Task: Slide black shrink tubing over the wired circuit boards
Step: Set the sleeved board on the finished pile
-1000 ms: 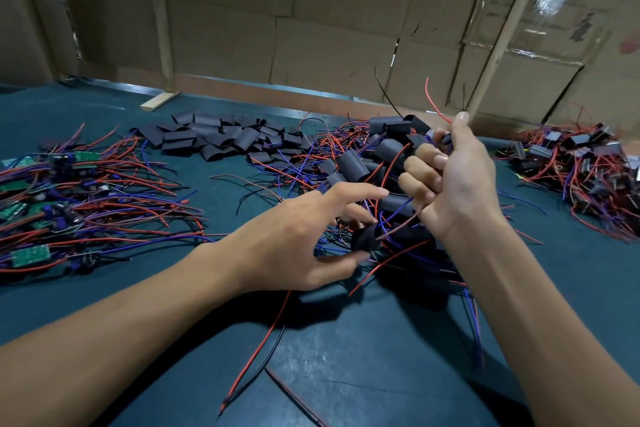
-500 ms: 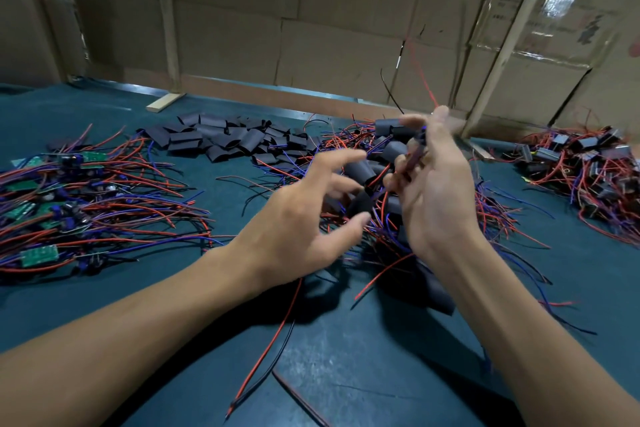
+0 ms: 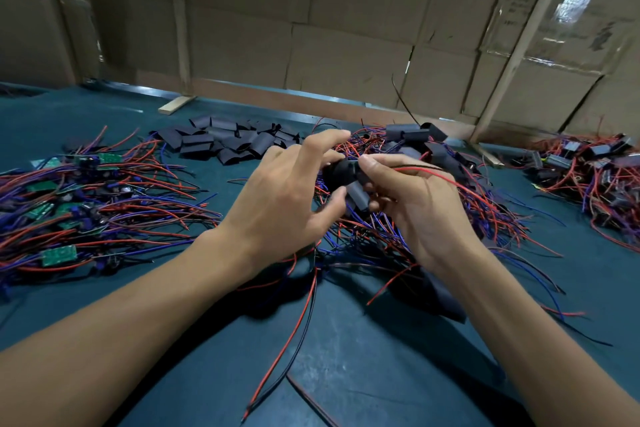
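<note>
The fingers (image 3: 381, 163) of the right hand (image 3: 415, 204) are closed around a piece of black shrink tubing (image 3: 358, 194), and a red wire (image 3: 433, 173) is pinched between thumb and forefinger; the fingers (image 3: 325, 139) of the left hand (image 3: 284, 198) are half spread, with the thumb tip touching the lower end of the same tubing, but a firm grip by this hand cannot be confirmed. The tubing is held above the middle of the green desk (image 3: 363, 357), between the two hands, and its long axis is tilted, running from upper left to lower right. Whether a board is already inside it cannot be told. Four groups of parts can be counted on the desk: one pile of bare green circuit boards with red and blue wires (image 3: 69, 204) at the left, one heap of empty tubing pieces (image 3: 228, 142) behind the left hand, one tangle of wired boards with tubes (image 3: 433, 156) under and behind the hands, and one pile of covered units (image 3: 588, 166) at the far right. The exact number of pieces in each pile cannot be counted. A cardboard wall (image 3: 346, 28) is seen behind the desk.
</note>
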### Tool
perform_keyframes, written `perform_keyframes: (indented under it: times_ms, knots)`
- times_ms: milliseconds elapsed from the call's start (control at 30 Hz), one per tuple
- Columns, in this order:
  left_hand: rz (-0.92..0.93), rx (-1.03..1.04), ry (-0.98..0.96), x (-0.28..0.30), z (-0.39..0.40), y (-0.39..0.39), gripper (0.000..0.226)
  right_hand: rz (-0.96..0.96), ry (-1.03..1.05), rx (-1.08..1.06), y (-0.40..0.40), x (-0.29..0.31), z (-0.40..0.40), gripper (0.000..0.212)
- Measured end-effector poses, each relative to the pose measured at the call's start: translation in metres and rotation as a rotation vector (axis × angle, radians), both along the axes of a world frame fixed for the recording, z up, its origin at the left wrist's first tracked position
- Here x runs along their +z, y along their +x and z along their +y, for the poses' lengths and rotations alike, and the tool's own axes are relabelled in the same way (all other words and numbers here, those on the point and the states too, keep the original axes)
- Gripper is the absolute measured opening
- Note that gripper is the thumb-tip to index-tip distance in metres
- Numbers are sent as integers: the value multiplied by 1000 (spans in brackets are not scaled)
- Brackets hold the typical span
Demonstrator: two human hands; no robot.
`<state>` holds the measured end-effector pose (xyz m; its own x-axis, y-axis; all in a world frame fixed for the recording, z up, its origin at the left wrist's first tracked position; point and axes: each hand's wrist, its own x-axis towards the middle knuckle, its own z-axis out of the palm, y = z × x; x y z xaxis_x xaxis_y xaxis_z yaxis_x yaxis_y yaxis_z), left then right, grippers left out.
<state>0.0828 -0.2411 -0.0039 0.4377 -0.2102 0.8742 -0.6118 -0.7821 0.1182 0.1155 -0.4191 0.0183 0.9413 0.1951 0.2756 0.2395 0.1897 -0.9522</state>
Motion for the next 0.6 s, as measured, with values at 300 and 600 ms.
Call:
perform_keyframes:
  times_ms: [300,600]
  knots:
    - [-64,-76,90,2,3,2,51,4,-37,88,-3,2,-3,15]
    - [11,-149,-6,-3,0,3,49,56,-21,80,-1,9,-10,9]
